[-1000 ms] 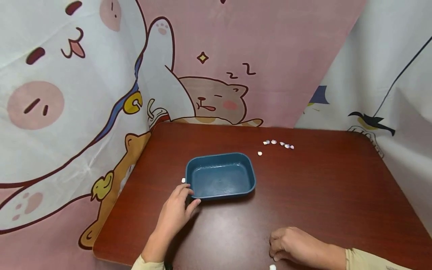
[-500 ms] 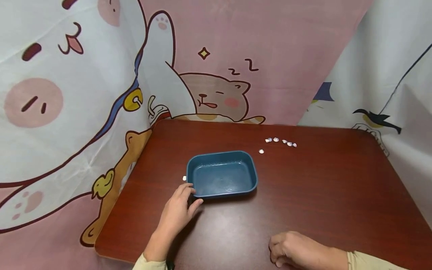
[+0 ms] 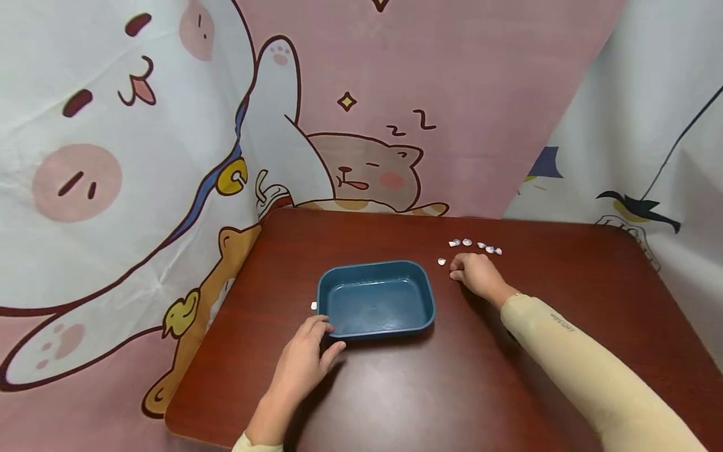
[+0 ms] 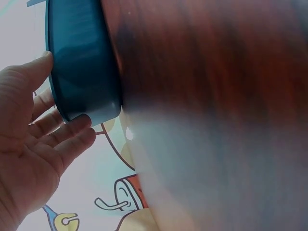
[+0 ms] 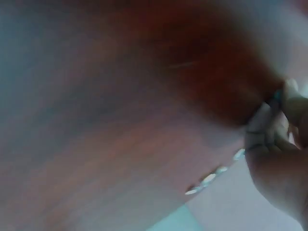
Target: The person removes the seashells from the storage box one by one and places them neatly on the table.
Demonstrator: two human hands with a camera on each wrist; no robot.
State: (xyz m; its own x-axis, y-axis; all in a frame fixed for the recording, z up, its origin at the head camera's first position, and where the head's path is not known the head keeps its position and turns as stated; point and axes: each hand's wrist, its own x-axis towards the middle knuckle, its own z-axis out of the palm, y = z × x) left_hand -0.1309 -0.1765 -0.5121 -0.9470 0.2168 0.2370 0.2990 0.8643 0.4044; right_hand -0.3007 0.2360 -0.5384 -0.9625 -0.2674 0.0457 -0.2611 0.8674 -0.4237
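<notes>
The left hand (image 3: 305,358) holds the near left corner of a dark blue rectangular tray (image 3: 377,333), thumb at the rim and fingers around the corner. In the left wrist view the thumb lies against the rim of the tray (image 4: 82,53) and the other fingers reach along its end wall. The right hand (image 3: 477,274) is stretched out to the right of the tray, loosely curled, with its fingertips just right of a small white shell (image 3: 442,262). Nothing shows between its fingers. In the right wrist view the right hand (image 5: 276,139) is blurred.
Several small white and purplish shells (image 3: 467,242) lie in a loose row on the brown wooden table (image 3: 582,295) beyond the right hand. Beside the tray's left wall is a small white piece (image 3: 314,306). Behind the table hangs a printed cartoon cloth (image 3: 480,75).
The right hand has moved from the near edge of the table up to the far shells. The left hand has stayed at the tray's corner. The head view has shifted slightly.
</notes>
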